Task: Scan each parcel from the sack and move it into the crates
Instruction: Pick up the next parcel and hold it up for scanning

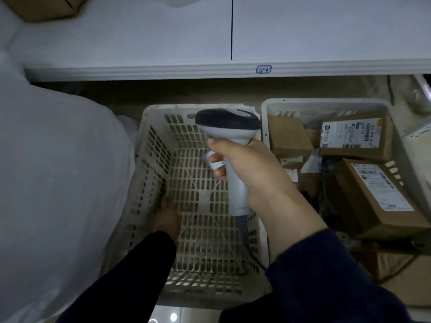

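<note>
Head view: a blue-outlined tag point(263, 70) on the white shelf edge point(140, 73) at upper centre reads roughly "4-9". Brown cardboard parcels point(363, 148) with white barcode labels, their print too small to read, lie in the right crate point(326, 103) at the frame's right. The right hand point(247, 169) grips a white, dark-headed scanner point(229, 127) over the slotted left crate point(149, 145). The left hand point(166, 215) reaches low inside it; whether it grasps anything cannot be told. A pale sack point(58, 171) bulges at left.

Light was dim and bluish, brightest on the white shelf point(140, 38) at the top. The left hand point(168, 215) sat in murky shadow inside the crate point(142, 136). A glare spot marked the floor tile point(173, 317). The scanner point(227, 127) looked soft; edges bowed from wide-angle distortion.
</note>
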